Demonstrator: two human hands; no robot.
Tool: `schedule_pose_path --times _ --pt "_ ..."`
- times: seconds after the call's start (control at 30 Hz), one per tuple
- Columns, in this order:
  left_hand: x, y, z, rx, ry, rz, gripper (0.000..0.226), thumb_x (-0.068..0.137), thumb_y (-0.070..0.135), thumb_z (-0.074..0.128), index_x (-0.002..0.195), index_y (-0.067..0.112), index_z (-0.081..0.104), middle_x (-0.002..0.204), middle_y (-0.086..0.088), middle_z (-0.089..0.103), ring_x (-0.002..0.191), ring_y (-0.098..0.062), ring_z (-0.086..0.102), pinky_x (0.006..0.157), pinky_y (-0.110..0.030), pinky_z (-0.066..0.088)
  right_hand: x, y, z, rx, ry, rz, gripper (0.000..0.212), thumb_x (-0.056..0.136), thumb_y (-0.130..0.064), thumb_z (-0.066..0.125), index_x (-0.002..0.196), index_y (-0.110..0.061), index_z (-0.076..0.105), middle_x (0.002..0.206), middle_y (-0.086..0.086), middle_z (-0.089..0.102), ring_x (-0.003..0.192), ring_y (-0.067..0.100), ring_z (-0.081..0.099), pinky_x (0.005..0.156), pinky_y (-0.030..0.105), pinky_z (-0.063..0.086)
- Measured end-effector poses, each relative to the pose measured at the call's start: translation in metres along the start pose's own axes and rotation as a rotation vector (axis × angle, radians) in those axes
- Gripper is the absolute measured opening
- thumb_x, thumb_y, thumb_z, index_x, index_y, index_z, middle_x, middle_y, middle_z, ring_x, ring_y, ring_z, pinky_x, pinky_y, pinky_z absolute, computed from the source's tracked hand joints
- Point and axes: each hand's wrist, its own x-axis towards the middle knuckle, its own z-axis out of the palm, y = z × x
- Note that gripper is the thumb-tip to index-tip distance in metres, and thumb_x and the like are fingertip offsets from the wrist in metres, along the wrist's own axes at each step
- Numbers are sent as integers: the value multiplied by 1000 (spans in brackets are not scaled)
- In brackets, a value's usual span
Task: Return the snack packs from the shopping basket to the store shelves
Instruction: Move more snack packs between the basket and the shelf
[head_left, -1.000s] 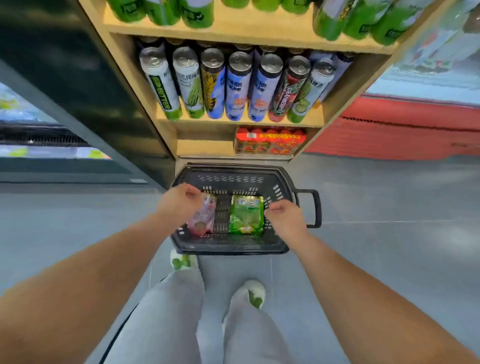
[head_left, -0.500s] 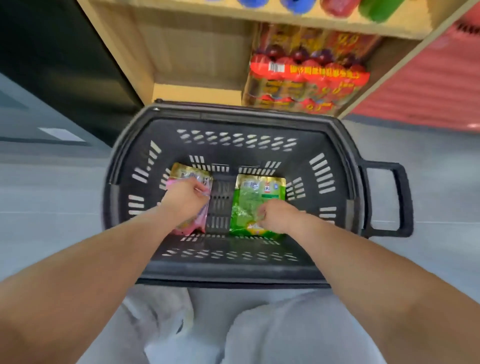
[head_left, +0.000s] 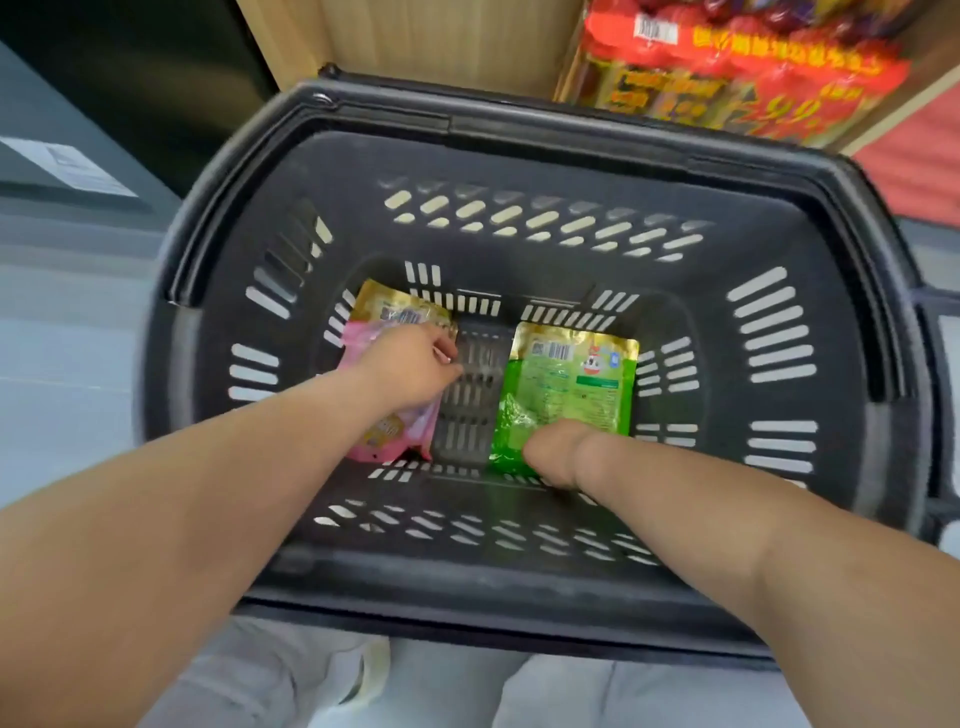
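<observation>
Wooden shelf (head_left: 415, 41) panels rise just behind the black basket (head_left: 519, 119) on the grey floor. Both packs lie on the basket's bottom, so the step in hand is the pickup. The left hand (head_left: 410, 369) curls its fingers over the pink pack (head_left: 395, 312). The right hand (head_left: 553, 452) rests on the near corner of the green pack (head_left: 576, 384), its fingers hidden, so its hold cannot be told. Next, both packs likely need lifting clear of the rim. Red packs (head_left: 753, 78) are cut off at the top and the basket's edges are blurred.
</observation>
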Motion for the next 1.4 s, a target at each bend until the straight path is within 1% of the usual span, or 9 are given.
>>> schedule_pose_path --times 0.17,0.43,0.6,0.77,0.87,0.97,1.17,1.27,1.4 --pt "1 -9 -2 -46 29 -31 27 87 26 63 113 18 61 96 3 63 71 -7 54 56 -17 38 6 0 3 -18 33 15 23 90 -3 51 111 -3 61 112 12 64 99 30 62 83 39 54" --pt "3 -1 -7 -30 -292 128 107 61 16 86 146 39 24 152 2 32 136 -21 35 99 -23 26 -53 20 -50 369 513 36 44 85 -7 49 123 -30 50 113 9 63 98 30 60 67 26 32" --pt "4 14 -3 -317 -147 94 45 71 18 81 113 28 66 122 11 63 106 -2 58 98 -21 37 -108 33 -73 399 834 45 40 75 -14 31 104 -29 52 92 6 62 73 26 50 63 31 34" --pt "-5 35 -11 -686 -97 6 10 86 25 66 93 32 63 76 19 70 72 4 68 56 -9 50 -123 55 -76 670 1013 159 18 92 -17 53 107 -27 56 98 2 65 90 25 59 74 34 48" --pt "-12 43 -23 -756 -50 -32 17 92 22 59 108 25 61 101 0 70 90 -15 67 78 -29 55 -122 56 -68 1118 1216 220 81 70 -33 80 139 -25 37 135 3 51 125 18 45 102 32 37" --pt "-19 42 -38 -912 -99 -70 29 94 18 54 123 17 55 115 -9 67 102 -25 65 89 -40 52 -112 51 -57 1761 1057 277 130 52 -19 92 149 -21 5 153 6 26 138 19 30 115 43 26" --pt "-21 33 -53 -998 -247 -60 30 96 20 51 125 21 55 116 -6 68 105 -23 65 90 -42 51 -92 30 -54 2027 491 -134 64 51 -8 78 114 -8 64 114 12 68 113 30 59 103 46 41" --pt "-15 18 -40 -816 -7 -88 34 91 18 61 123 10 54 116 -10 66 105 -24 63 90 -37 50 -87 26 -48 1951 552 -40 51 62 2 78 111 -4 66 113 15 69 99 25 66 90 36 50" --pt "-11 -18 -26 408 -215 20 50 81 25 71 127 18 53 120 -8 63 106 -25 60 86 -27 45 -83 33 -33 1684 694 235 37 69 -1 80 104 -5 68 105 13 70 86 17 64 82 28 49"
